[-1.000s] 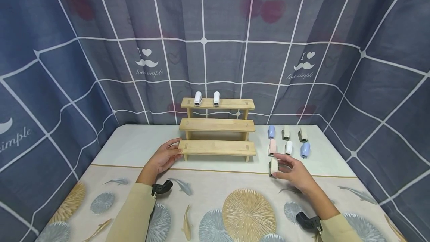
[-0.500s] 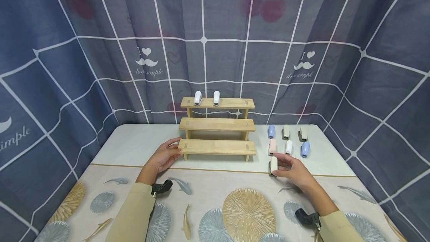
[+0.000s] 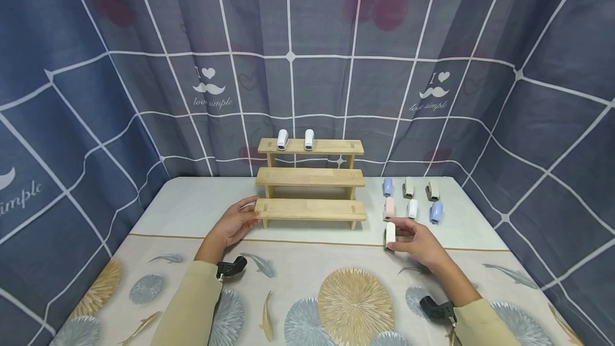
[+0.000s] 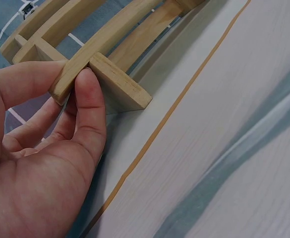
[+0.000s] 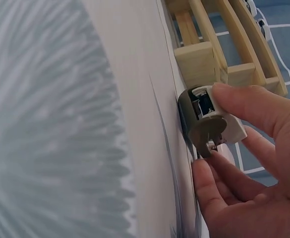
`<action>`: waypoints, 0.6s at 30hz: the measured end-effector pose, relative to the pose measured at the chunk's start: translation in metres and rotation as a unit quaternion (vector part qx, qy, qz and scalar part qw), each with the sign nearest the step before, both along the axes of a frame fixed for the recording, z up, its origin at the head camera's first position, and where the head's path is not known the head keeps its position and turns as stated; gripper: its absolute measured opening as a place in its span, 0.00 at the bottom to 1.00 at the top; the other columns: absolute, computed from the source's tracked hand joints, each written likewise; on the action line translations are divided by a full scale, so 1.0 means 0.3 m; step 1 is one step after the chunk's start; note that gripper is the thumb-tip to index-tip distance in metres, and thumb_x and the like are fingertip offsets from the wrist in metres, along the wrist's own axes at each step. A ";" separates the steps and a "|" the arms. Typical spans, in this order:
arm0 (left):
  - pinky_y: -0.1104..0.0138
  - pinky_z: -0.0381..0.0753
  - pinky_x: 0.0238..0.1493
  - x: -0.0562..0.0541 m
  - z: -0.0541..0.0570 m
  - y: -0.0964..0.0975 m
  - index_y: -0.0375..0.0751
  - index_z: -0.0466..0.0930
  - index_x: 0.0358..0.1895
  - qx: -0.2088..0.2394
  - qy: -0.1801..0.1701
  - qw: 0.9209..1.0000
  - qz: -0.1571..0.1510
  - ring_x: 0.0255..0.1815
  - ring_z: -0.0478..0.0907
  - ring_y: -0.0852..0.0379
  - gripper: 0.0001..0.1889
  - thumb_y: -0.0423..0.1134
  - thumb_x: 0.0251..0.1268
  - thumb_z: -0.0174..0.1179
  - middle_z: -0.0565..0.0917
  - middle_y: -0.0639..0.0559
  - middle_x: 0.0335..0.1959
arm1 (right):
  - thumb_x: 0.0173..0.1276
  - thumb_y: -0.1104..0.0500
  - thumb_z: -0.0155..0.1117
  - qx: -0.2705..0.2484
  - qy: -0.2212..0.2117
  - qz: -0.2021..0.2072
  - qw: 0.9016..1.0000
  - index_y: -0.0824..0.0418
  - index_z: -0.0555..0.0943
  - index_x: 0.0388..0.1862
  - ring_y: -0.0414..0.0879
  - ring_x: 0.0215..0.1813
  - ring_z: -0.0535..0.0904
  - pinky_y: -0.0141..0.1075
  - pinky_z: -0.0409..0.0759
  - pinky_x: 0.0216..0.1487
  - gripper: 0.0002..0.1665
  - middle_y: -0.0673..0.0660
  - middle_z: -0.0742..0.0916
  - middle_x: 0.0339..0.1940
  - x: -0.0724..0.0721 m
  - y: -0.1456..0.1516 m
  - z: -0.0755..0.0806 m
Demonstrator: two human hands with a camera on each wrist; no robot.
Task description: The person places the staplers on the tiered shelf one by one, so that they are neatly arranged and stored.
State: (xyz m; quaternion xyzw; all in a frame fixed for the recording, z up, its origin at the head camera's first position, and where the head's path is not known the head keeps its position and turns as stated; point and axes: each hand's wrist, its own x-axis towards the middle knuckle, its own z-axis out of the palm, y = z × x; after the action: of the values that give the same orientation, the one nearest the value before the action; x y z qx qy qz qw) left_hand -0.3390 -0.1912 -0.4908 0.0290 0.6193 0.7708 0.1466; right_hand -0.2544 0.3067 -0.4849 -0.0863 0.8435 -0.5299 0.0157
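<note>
A wooden three-step display rack (image 3: 310, 208) stands at the middle of the white table. My left hand (image 3: 237, 223) pinches the left end of its lowest step; in the left wrist view thumb and forefinger close around the board end. My right hand (image 3: 417, 242) holds a small cream-white stapler (image 3: 390, 235) by its sides at the right of the rack. In the right wrist view the grey base of this stapler (image 5: 208, 131) faces the camera, thumb on one side and fingers on the other. Two white staplers, left (image 3: 282, 140) and right (image 3: 309, 140), stand on the top step.
Several more small staplers stand in rows behind my right hand: blue (image 3: 387, 187), cream (image 3: 408, 188), cream (image 3: 432, 190), pink (image 3: 388, 209), white (image 3: 412, 209) and blue (image 3: 435, 212). A patterned cloth (image 3: 288, 271) covers the table's front. A dark checked curtain (image 3: 317, 89) closes the back and sides.
My right hand and the stapler in it have shifted very slightly away and to the left. The left hand stays on the rack's lowest step.
</note>
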 end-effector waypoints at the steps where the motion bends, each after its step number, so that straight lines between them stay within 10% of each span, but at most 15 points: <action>1: 0.75 0.85 0.43 0.000 0.000 -0.001 0.33 0.51 0.81 0.001 0.001 1.000 0.000 0.41 0.82 0.62 0.38 0.20 0.70 0.54 0.79 0.53 0.47 | 0.56 0.64 0.81 0.005 0.005 0.000 1.000 0.71 0.72 0.71 0.57 0.60 0.81 0.35 0.85 0.57 0.45 0.72 0.81 0.62 0.000 -0.002 0.001; 18: 0.74 0.85 0.43 -0.004 -0.006 -0.007 0.33 0.49 0.81 0.007 0.003 1.000 -0.004 0.42 0.82 0.62 0.38 0.20 0.70 0.53 0.79 0.54 0.47 | 0.54 0.69 0.80 -0.013 0.000 -0.001 1.000 0.69 0.72 0.71 0.53 0.54 0.84 0.28 0.85 0.49 0.45 0.74 0.79 0.64 0.004 -0.037 0.005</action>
State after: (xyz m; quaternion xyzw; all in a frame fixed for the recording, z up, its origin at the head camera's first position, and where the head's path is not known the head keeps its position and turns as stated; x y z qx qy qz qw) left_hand -0.3402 -0.1932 -0.4927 0.0345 0.6142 0.7744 0.1479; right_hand -0.2532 0.2956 -0.4835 -0.0858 0.8367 -0.5407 0.0146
